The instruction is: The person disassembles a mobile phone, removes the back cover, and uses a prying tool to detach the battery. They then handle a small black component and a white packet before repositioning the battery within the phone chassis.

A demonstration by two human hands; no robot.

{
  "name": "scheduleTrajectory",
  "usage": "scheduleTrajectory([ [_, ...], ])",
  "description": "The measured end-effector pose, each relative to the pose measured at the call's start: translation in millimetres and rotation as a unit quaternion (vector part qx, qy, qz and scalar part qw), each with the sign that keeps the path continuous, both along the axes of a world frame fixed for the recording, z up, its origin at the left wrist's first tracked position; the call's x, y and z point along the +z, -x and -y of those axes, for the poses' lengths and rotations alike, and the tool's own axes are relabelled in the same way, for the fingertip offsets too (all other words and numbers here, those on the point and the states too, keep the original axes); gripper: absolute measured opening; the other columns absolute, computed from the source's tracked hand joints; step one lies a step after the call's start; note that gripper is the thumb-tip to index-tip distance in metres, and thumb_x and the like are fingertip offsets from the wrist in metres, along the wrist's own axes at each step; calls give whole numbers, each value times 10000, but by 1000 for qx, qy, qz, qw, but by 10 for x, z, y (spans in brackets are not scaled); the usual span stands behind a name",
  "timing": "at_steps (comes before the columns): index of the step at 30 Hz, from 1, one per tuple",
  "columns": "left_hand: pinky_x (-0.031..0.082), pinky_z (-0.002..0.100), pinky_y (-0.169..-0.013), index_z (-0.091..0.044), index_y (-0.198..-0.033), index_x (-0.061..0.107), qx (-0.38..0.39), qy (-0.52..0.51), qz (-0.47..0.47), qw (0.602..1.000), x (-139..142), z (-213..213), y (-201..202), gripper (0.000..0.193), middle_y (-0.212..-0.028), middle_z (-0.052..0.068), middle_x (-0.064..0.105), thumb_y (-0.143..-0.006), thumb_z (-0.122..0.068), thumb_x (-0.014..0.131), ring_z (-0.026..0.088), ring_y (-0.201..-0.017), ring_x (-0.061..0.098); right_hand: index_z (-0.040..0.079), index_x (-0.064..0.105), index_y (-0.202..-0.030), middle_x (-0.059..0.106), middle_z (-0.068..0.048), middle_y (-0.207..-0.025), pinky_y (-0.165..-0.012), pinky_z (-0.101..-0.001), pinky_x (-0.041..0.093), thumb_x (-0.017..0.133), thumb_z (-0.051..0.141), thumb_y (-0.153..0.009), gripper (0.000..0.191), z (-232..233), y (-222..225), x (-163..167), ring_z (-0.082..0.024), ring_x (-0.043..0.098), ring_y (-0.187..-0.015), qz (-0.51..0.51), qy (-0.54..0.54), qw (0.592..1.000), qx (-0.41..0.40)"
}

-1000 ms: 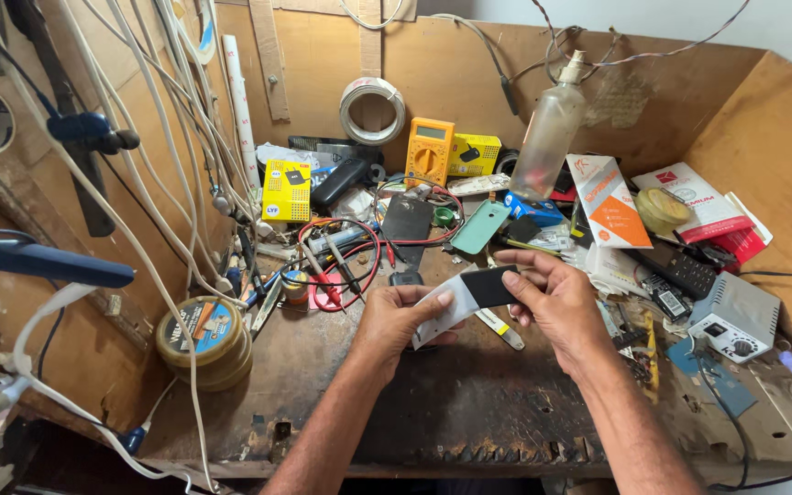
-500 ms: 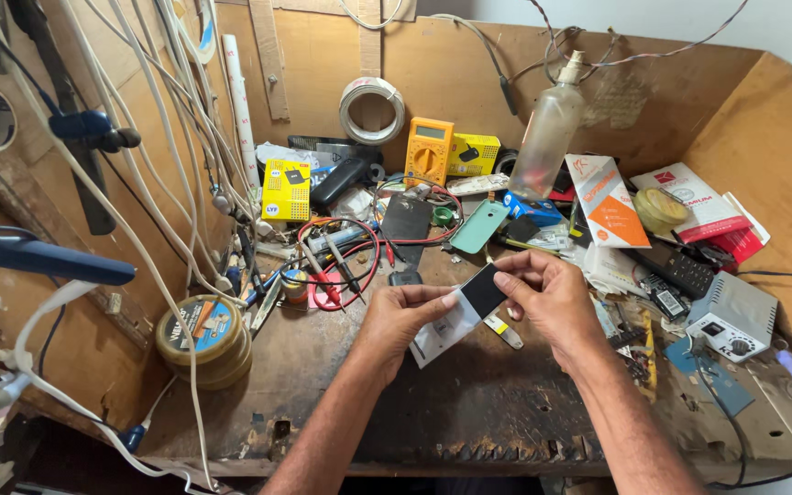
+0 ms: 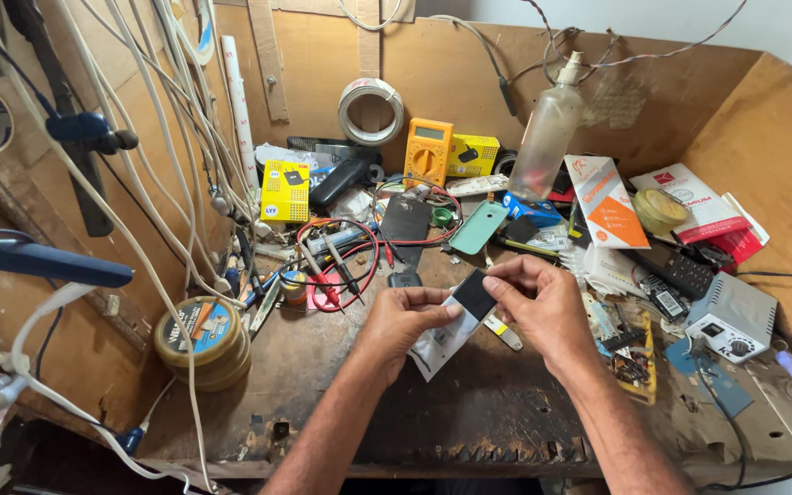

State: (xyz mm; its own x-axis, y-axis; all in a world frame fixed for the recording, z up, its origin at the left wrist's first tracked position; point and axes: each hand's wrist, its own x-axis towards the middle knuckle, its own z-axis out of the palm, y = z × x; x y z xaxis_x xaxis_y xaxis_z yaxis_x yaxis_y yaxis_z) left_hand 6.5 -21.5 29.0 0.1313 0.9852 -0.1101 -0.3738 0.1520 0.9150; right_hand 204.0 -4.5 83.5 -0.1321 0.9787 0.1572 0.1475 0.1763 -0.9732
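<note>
We held a small clear plastic packet with a black header end above the middle of the scarred wooden workbench, just in front of the red and black test leads.

Left hand: thumb and fingers pinched on the packet's lower, clear part.

Right hand: fingertips closed on the black upper end, thumb beneath.

Handling, as we judged it: the packet looked very light, thin and limp, with something small and pale inside that we could not identify. The film was likely slick, so the edges and the stiffer black header seemed the best places to grip. A hard squeeze at the centre could press on the contents.

Nearby: a flat tin at the left, a small white control box at the right.
</note>
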Motion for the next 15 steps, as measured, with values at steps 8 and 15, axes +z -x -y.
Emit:
scheduleTrajectory([
  [8,602,293,-673,66,-1118,742,19,2,71,997,45,18,-2,369,-917,141,790,-794,-85,836,163,-742,735,26,757,-1048,723,-17,-847,-599,-205,460,736,200,-932,209,53,-98,87,-53,556,-675,-51,25,998,-23],
  [15,608,294,-684,60,-1137,726,22,-6,141,990,51,32,-17,334,-919,125,789,-837,-69,798,158,-755,739,24,733,-1027,712,-16,-868,-641,-229,492,750,196,-906,211,90,-73,-49,-79,583,-705,-137,93,986,25],
])
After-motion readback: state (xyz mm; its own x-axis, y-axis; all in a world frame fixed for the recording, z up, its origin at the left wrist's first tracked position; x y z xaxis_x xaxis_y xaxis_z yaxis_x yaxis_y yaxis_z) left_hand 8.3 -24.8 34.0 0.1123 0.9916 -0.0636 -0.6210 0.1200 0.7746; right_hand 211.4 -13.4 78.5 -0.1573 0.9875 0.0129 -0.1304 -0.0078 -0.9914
